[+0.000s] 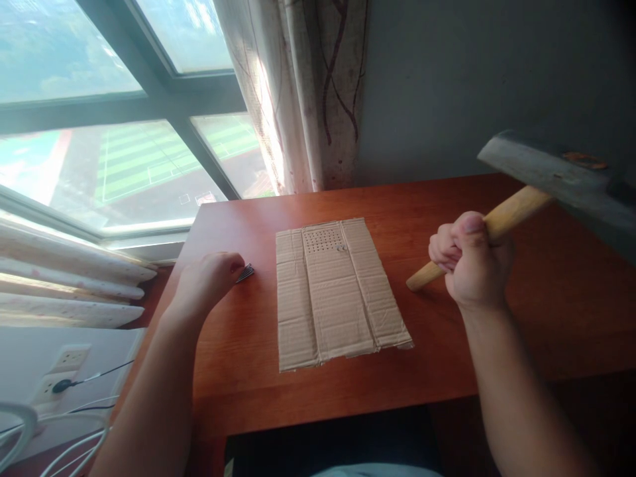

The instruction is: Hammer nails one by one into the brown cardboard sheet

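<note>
A hammer with a pale wooden handle [517,212] and a grey metal head [536,162] is raised over the right of the table. My right hand [479,262] wraps round the handle. On the left, my left hand [211,278] is low over the table with its fingers curled together. Right at its fingertips lies a small bunch of thin dark metal pieces that look like nails [245,272]; whether one is pinched is hidden. Between my hands a flat cardboard sheet [342,298] lies on the table. Rows of small dark dots [322,241] mark its upper part, with a small curled bit beside them.
The reddish-brown wooden table [238,377] has its left edge by a window [169,106] and curtains [278,99]. A grey wall [447,86] stands behind it. At lower left are a wall socket [69,358] with a plug and white cables [74,424].
</note>
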Tool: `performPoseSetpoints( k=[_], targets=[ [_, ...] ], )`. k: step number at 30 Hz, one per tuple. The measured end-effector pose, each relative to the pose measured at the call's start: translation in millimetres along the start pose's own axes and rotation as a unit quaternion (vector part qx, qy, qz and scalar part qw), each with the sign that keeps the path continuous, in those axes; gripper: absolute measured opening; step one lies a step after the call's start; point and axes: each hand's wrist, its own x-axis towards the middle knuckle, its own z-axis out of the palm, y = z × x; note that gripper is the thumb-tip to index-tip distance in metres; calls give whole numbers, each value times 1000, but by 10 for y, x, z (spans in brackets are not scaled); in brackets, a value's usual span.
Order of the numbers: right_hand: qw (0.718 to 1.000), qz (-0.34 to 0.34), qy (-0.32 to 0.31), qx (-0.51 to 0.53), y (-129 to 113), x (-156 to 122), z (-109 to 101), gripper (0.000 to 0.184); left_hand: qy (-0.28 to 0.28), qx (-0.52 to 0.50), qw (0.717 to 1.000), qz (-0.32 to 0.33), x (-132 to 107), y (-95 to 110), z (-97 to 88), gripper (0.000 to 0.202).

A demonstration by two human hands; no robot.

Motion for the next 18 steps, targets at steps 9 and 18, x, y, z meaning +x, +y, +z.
performPoseSetpoints(
  k=[9, 18],
  targets=[
    [1000, 4, 1, 1, 13, -15, -9, 51, 54, 59, 996, -49, -15, 123, -138, 20],
    [1000, 7, 0, -6, 14, -7, 3, 52, 171, -464, 867, 67, -24, 917, -354, 19]
  ],
)
